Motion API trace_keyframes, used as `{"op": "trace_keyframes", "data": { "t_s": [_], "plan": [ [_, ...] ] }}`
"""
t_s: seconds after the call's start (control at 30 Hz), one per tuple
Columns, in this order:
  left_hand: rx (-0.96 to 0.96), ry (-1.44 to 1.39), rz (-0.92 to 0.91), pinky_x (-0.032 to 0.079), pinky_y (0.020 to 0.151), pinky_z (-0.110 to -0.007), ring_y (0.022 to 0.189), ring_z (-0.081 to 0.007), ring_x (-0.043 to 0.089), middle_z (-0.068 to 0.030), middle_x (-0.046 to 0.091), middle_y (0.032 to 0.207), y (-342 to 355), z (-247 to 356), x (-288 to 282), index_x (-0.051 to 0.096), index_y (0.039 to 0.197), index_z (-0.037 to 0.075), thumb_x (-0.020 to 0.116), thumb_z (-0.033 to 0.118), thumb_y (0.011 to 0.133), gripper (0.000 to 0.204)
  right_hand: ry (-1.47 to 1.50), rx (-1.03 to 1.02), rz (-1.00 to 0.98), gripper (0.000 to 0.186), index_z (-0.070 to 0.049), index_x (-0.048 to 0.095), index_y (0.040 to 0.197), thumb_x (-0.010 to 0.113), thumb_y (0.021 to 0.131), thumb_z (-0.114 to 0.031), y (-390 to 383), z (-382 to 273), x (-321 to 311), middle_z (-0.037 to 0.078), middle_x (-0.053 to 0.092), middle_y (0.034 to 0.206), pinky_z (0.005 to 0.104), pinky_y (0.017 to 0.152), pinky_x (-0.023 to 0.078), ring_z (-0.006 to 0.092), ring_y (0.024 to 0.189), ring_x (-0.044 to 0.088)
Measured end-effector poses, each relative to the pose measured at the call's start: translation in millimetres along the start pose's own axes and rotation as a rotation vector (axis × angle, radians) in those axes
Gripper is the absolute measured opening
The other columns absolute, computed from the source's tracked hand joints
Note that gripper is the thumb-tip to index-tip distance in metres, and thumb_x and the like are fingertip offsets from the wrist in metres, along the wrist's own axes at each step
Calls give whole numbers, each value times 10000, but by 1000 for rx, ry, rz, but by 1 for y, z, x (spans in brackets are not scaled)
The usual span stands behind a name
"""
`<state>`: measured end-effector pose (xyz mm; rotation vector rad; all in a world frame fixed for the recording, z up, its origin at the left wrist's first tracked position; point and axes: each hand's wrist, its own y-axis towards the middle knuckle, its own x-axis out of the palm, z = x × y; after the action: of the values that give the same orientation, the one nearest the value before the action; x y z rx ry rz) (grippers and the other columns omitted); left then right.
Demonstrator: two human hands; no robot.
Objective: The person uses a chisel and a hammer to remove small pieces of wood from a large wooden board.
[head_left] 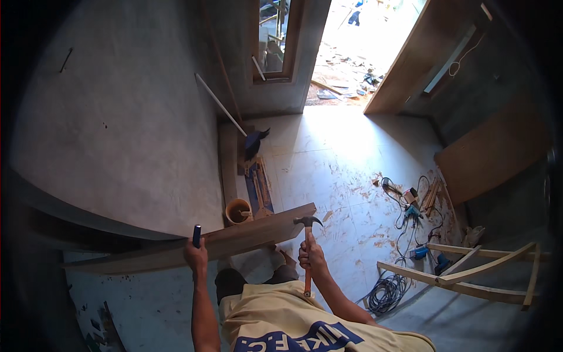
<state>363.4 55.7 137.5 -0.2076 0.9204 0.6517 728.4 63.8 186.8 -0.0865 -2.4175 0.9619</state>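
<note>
My right hand [312, 258] is closed round the orange-and-wood handle of a claw hammer [308, 234]. The hammer's dark head is up, beside the right end of a long wooden plank [258, 229] that lies across in front of my body. My left hand [196, 254] grips a chisel [197, 234] by its dark blue handle, whose shiny cap points up. This hand is at the plank's near side, left of its middle; the chisel's blade is hidden.
An orange-brown bucket [238, 210] stands beyond the plank, near a long-handled broom [253, 141] leaning on the left wall. Power tools [413, 212], coiled cable [387, 294] and a wooden frame [469, 276] lie at right. Wood shavings litter the tiles before the bright doorway [358, 70].
</note>
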Motion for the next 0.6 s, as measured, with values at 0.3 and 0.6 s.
{"op": "trace_keyframes", "data": {
  "t_s": [0.3, 0.6],
  "plan": [
    [103, -30, 65, 471, 601, -406, 622, -257, 601, -125, 626, 702, -12, -6, -42, 629, 991, -25, 666, 371, 951, 399, -6, 24, 47, 511, -181, 398, 745, 478, 971, -633, 8, 5, -15, -96, 286, 537, 203, 334, 187, 27, 381, 240],
    [-87, -615, -355, 314, 523, -305, 568, -94, 400, 40, 445, 612, 44, 78, -40, 535, 718, 66, 642, 340, 969, 386, -46, 42, 15, 498, -173, 421, 768, 474, 979, -620, 19, 1, -17, -95, 293, 538, 205, 333, 184, 26, 379, 241]
  ]
}}
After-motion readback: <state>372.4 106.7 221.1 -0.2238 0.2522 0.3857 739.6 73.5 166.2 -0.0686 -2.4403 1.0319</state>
